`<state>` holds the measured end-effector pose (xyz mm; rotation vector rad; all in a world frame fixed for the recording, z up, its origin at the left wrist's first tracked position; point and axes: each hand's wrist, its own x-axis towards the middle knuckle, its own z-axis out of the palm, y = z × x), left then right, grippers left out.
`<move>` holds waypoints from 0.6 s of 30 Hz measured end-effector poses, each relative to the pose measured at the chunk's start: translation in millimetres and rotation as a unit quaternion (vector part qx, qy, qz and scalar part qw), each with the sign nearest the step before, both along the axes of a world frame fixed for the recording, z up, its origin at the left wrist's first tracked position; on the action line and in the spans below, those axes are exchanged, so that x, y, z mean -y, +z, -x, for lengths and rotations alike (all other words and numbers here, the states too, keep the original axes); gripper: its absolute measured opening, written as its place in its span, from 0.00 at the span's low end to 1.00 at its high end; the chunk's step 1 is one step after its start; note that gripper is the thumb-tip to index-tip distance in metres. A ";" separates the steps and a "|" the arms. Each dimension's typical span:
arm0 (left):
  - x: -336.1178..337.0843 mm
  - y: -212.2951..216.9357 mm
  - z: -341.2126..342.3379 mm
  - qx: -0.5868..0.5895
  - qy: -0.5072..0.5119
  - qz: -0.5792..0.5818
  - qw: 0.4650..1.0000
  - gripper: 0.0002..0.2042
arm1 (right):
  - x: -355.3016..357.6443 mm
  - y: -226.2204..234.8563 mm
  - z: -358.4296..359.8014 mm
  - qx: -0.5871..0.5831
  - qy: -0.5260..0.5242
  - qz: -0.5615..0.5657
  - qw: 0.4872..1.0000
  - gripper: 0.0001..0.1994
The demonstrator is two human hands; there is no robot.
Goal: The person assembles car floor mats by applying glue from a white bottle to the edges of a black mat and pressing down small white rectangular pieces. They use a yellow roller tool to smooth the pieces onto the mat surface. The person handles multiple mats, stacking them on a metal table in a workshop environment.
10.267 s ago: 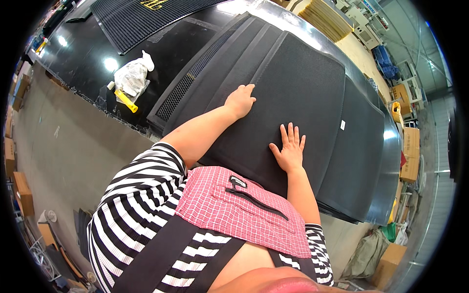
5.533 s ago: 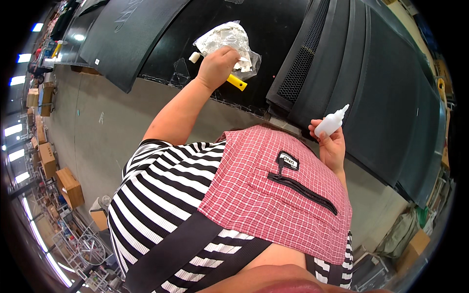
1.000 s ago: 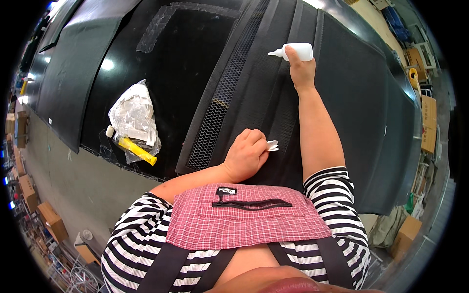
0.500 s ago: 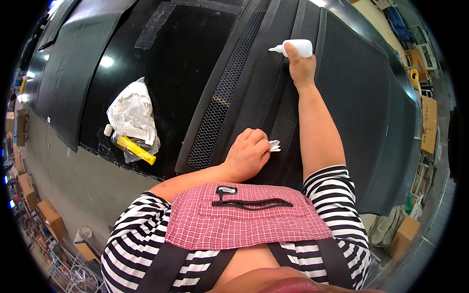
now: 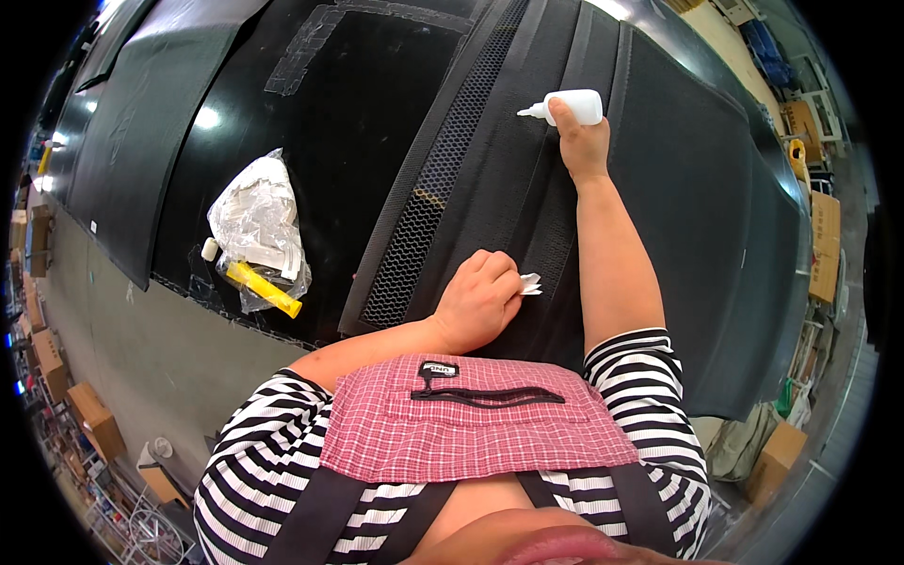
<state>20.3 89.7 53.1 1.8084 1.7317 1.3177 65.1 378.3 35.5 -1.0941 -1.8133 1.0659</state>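
My right hand (image 5: 584, 151) is closed around a white squeeze bottle (image 5: 576, 106), tipped on its side so its narrow nozzle points left over the black ribbed sheet (image 5: 513, 179). Closer to me, my left hand (image 5: 478, 299) has its fingers curled round a crumpled white tissue (image 5: 531, 284), whose end sticks out on the right. That hand rests on the same sheet. A honeycomb mesh strip (image 5: 428, 198) runs along the left part of the sheet. Whether any liquid leaves the nozzle is too small to tell.
Left on the glossy black table (image 5: 330, 141) lies a clear plastic bag (image 5: 256, 212) of white pieces. A yellow tube (image 5: 265, 289) and a small white cap (image 5: 209, 250) are beside it. More black sheets (image 5: 141, 122) lie far left. Cardboard boxes (image 5: 776, 461) stand on the floor around.
My right hand has come slightly toward me with the squeeze bottle, its nozzle still pointing left. The left hand with the tissue stays nearly where it was.
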 end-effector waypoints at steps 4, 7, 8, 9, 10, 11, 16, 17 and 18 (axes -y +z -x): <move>-1.2 -1.7 -0.5 0.002 0.002 -0.008 1.000 0.08 | 8.1 6.4 -1.7 -0.008 0.024 0.008 1.000 0.18; -0.8 0.4 0.9 -0.002 0.002 -0.004 1.000 0.07 | 15.0 10.3 -2.6 -0.009 0.032 0.008 0.999 0.18; -0.8 1.1 1.9 -0.002 0.001 -0.004 1.000 0.07 | 17.1 11.3 -3.6 -0.006 0.033 0.008 0.999 0.18; -0.8 1.9 2.8 -0.002 0.000 -0.003 1.000 0.07 | 17.8 11.4 -4.4 -0.008 0.036 0.008 0.999 0.18; -1.6 2.5 2.3 -0.004 0.000 -0.002 1.000 0.07 | 16.7 11.2 -5.2 -0.011 0.041 0.008 0.999 0.18; -1.9 2.6 1.3 -0.004 0.001 0.000 1.000 0.07 | 15.9 11.0 -6.0 -0.014 0.046 0.009 0.999 0.18; 1.5 -3.3 0.4 -0.004 0.005 0.001 1.000 0.06 | 16.6 7.3 -5.1 -0.066 0.004 0.017 0.998 0.16; 0.9 -2.6 0.3 -0.003 0.006 0.000 1.000 0.06 | 16.0 8.6 -4.8 -0.090 -0.011 0.028 0.995 0.15; 0.2 -1.0 0.3 -0.003 0.007 -0.002 1.000 0.06 | 14.4 11.8 -5.2 -0.072 -0.017 0.009 0.997 0.16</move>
